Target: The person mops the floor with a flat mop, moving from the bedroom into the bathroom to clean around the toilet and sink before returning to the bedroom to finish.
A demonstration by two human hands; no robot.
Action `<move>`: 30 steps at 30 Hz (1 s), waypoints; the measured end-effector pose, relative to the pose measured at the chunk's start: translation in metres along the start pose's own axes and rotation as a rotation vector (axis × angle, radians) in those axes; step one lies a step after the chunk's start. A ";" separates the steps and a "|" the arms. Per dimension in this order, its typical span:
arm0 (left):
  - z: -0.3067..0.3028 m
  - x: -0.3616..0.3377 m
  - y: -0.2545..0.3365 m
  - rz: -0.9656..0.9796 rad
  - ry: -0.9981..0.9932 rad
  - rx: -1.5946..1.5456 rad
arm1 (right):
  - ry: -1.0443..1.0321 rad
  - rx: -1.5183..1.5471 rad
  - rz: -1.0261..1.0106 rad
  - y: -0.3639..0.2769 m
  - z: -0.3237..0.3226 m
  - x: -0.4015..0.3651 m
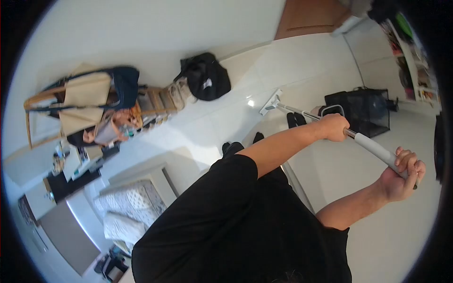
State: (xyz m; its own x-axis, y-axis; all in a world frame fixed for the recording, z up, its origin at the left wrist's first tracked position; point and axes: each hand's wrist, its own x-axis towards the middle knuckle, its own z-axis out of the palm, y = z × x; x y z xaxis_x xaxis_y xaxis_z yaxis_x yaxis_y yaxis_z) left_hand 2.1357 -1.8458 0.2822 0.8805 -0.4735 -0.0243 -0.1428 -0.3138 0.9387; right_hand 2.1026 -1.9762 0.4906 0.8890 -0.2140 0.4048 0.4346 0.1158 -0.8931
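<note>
1. The mop (271, 103) has its head on the pale floor (245, 70), with bare tiles around it; the wall (165, 28) edges this floor beyond a black bag (205, 78).
2. Dark slippers (296, 120) lie beside the pole, near a black mesh box (370, 111); its contents are unclear.
3. A wooden rack (158, 99) holds bags and shoes; the shelf (410, 61) across the room is filled with small items.
4. The left hand (332, 127) is clenched around the metal pole, arm extended.
5. The right hand (403, 174) grasps the grip's top end, elbow bent.
</note>
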 end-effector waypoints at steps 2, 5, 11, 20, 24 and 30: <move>0.003 0.015 0.022 0.098 -0.114 0.013 | 0.079 -0.064 -0.098 -0.025 -0.003 -0.005; -0.010 0.029 0.061 0.252 -0.214 0.158 | -0.029 -0.070 -0.228 -0.060 -0.005 -0.019; -0.014 0.029 0.052 0.520 0.114 0.138 | 0.232 -0.398 -0.327 -0.045 0.036 -0.065; -0.074 0.075 0.040 0.597 -0.808 0.088 | 0.477 -0.914 -0.363 -0.034 0.092 -0.100; -0.102 0.086 0.045 0.613 -0.941 0.081 | 0.984 -1.023 -0.255 -0.030 0.130 -0.113; -0.090 0.071 0.005 0.641 -0.958 0.159 | 1.014 -1.205 -0.040 0.006 0.140 -0.141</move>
State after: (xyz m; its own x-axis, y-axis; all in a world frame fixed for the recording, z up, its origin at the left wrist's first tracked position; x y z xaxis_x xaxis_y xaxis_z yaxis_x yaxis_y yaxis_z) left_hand 2.2381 -1.8074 0.3163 -0.0663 -0.9899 0.1254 -0.5531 0.1411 0.8211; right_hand 1.9994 -1.8098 0.4556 0.2028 -0.7904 0.5780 -0.3510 -0.6097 -0.7107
